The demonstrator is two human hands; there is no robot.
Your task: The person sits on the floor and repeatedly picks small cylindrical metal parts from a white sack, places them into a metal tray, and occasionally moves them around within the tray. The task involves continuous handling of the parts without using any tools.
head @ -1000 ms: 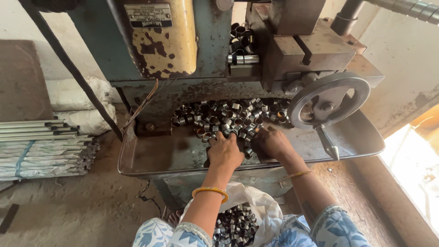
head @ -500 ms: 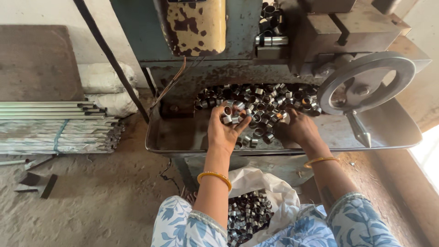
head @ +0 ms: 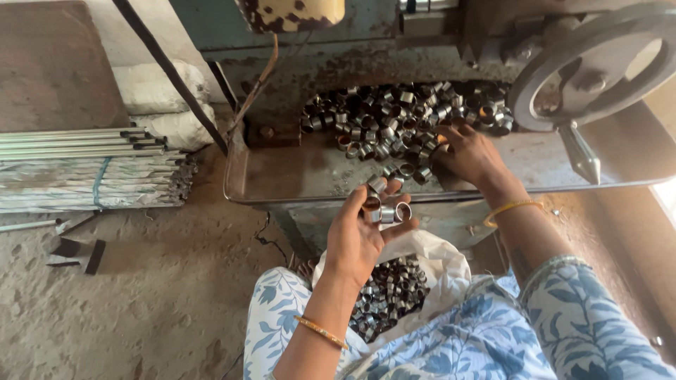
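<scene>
A heap of short metal rings [head: 401, 119] lies in the machine's steel tray [head: 282, 179]. My left hand [head: 362, 236] is raised palm up over the tray's front edge and holds a few metal rings [head: 384, 204] in its fingers. My right hand [head: 468, 155] rests in the tray at the near edge of the heap, fingers curled among the rings. Below my left hand, a white sack [head: 429, 260] on my lap stands open and holds several rings [head: 391, 292].
A large handwheel [head: 591, 63] with a pointed handle [head: 581, 155] juts out at the right over the tray. A bundle of metal tubes [head: 84, 165] lies at the left on the dirt floor, with white sacks [head: 165, 102] behind it.
The view has tilted down and closer. My left hand has lifted out of the tray toward me with a few rings in it. My right hand stays at the heap.
</scene>
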